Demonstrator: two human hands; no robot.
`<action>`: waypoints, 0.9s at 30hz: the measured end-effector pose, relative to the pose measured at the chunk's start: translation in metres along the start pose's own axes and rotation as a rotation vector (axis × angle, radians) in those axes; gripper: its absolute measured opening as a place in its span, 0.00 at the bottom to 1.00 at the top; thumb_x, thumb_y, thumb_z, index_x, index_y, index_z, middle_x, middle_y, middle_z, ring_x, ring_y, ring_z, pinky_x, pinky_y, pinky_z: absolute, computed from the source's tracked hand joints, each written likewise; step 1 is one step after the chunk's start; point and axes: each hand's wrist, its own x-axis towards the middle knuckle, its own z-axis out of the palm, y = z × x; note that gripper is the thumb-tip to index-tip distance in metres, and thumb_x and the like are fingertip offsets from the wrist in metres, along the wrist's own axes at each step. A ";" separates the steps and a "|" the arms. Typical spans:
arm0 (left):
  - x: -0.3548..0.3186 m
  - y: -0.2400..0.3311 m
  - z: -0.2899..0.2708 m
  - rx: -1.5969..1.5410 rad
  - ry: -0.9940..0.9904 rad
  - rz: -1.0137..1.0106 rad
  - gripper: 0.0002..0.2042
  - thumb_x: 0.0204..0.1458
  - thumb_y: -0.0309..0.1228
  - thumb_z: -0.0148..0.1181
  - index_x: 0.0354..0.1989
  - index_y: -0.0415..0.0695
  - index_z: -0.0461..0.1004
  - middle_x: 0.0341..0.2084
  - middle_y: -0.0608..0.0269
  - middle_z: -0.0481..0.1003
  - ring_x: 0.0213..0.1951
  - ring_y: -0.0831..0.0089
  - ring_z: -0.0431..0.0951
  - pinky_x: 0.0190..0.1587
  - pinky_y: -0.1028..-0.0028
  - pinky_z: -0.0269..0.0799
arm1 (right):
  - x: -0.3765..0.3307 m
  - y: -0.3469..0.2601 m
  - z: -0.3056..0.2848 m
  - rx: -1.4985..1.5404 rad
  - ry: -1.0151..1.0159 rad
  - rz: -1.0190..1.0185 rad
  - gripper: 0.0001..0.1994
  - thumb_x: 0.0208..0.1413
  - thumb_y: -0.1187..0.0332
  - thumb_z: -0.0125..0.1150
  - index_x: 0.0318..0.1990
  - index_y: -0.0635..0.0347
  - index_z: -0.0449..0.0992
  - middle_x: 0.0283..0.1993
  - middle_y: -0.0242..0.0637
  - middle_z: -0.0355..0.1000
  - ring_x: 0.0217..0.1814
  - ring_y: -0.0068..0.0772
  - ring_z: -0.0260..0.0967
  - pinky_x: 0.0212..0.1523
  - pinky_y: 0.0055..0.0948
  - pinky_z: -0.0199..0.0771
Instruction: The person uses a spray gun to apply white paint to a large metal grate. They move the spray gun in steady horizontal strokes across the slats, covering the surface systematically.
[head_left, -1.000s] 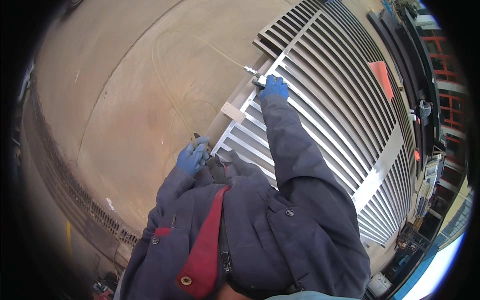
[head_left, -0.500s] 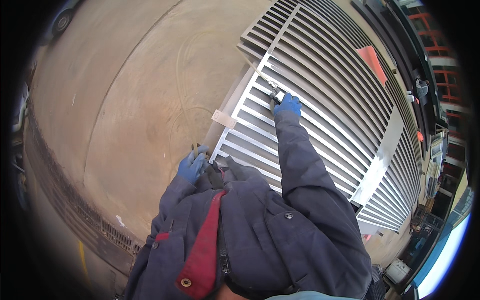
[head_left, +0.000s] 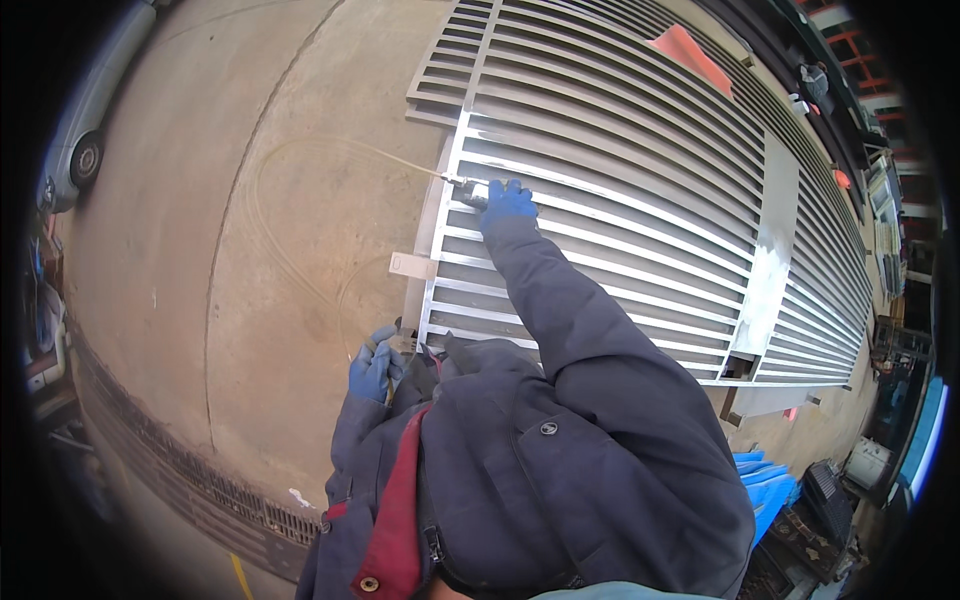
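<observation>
My right hand (head_left: 510,204), in a blue glove, is closed around a silver-and-black air tool (head_left: 472,192), which rests at the left edge of a large metal slatted panel (head_left: 600,210). Its working face is hidden. A thin translucent air hose (head_left: 350,146) leaves the tool, loops left over the ground and comes back toward my body. Down by my waist, my left hand (head_left: 372,370), also gloved, has its fingers curled around the hose. Slats near me look bright and shiny; those farther off are duller grey.
A pale flat piece (head_left: 412,265) sticks out from the panel's left edge. Orange-red sheet (head_left: 692,58) lies on the far slats. A parked vehicle (head_left: 85,130) stands far left, and a drain grate (head_left: 230,490) runs lower left. Blue material (head_left: 765,490) and crates are at lower right.
My right hand has moved left with the air tool, to the panel's edge. The hose now bows wider to the left. The whole view has turned and shifted; my left hand stays near my waist.
</observation>
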 end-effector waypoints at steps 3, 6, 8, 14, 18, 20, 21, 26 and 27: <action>0.006 -0.005 0.003 -0.021 -0.051 -0.003 0.20 0.72 0.39 0.50 0.66 0.41 0.69 0.28 0.67 0.77 0.25 0.81 0.72 0.31 0.80 0.69 | -0.005 0.036 -0.007 0.092 0.004 0.091 0.26 0.60 0.58 0.66 0.63 0.53 0.68 0.63 0.50 0.64 0.62 0.55 0.68 0.54 0.51 0.79; 0.007 -0.004 0.004 0.023 -0.070 0.012 0.20 0.72 0.40 0.50 0.66 0.42 0.69 0.28 0.67 0.77 0.25 0.82 0.72 0.31 0.80 0.69 | 0.003 0.042 -0.012 0.079 -0.015 0.161 0.26 0.60 0.58 0.66 0.63 0.53 0.68 0.64 0.50 0.63 0.63 0.55 0.67 0.55 0.51 0.78; 0.008 0.000 0.006 0.053 -0.054 0.008 0.20 0.72 0.39 0.50 0.66 0.42 0.69 0.27 0.67 0.77 0.25 0.81 0.73 0.31 0.80 0.70 | 0.011 0.026 -0.011 0.073 -0.035 0.092 0.25 0.60 0.61 0.63 0.63 0.54 0.68 0.64 0.51 0.62 0.64 0.55 0.67 0.56 0.51 0.77; 0.004 0.019 0.012 0.071 0.000 0.008 0.19 0.72 0.37 0.49 0.66 0.39 0.68 0.26 0.68 0.76 0.24 0.83 0.70 0.30 0.81 0.68 | 0.020 -0.040 0.002 0.029 -0.039 -0.130 0.22 0.61 0.61 0.63 0.61 0.53 0.69 0.63 0.49 0.65 0.63 0.51 0.69 0.57 0.48 0.78; 0.005 0.021 0.012 0.107 -0.008 0.022 0.20 0.72 0.37 0.49 0.66 0.39 0.67 0.26 0.68 0.76 0.24 0.82 0.71 0.30 0.81 0.68 | 0.013 -0.011 0.001 0.034 0.003 -0.032 0.21 0.60 0.59 0.64 0.59 0.52 0.71 0.60 0.47 0.66 0.61 0.50 0.70 0.56 0.50 0.77; 0.006 0.018 0.013 0.105 -0.029 -0.001 0.20 0.72 0.37 0.49 0.66 0.39 0.67 0.26 0.67 0.76 0.24 0.82 0.71 0.30 0.82 0.67 | 0.005 0.022 0.000 0.078 0.044 0.016 0.23 0.60 0.57 0.66 0.60 0.52 0.71 0.59 0.47 0.67 0.61 0.51 0.69 0.55 0.51 0.76; 0.007 0.016 0.015 0.091 -0.044 -0.020 0.20 0.72 0.36 0.50 0.66 0.39 0.67 0.27 0.67 0.76 0.24 0.82 0.70 0.30 0.82 0.67 | 0.002 0.041 -0.002 0.108 0.030 0.037 0.25 0.60 0.54 0.66 0.61 0.52 0.71 0.60 0.48 0.66 0.61 0.51 0.69 0.54 0.51 0.78; 0.017 0.013 0.023 0.077 -0.122 -0.036 0.19 0.72 0.35 0.49 0.67 0.40 0.67 0.26 0.68 0.75 0.25 0.83 0.69 0.29 0.82 0.65 | -0.008 0.123 -0.012 0.089 0.061 0.274 0.28 0.57 0.50 0.68 0.60 0.54 0.72 0.64 0.54 0.65 0.62 0.60 0.69 0.55 0.54 0.79; 0.018 0.013 0.024 0.091 -0.125 -0.038 0.19 0.72 0.35 0.49 0.67 0.41 0.67 0.26 0.69 0.75 0.25 0.83 0.69 0.29 0.82 0.65 | -0.007 0.131 -0.013 0.106 0.072 0.295 0.28 0.57 0.50 0.67 0.60 0.54 0.72 0.64 0.54 0.65 0.62 0.60 0.69 0.55 0.55 0.79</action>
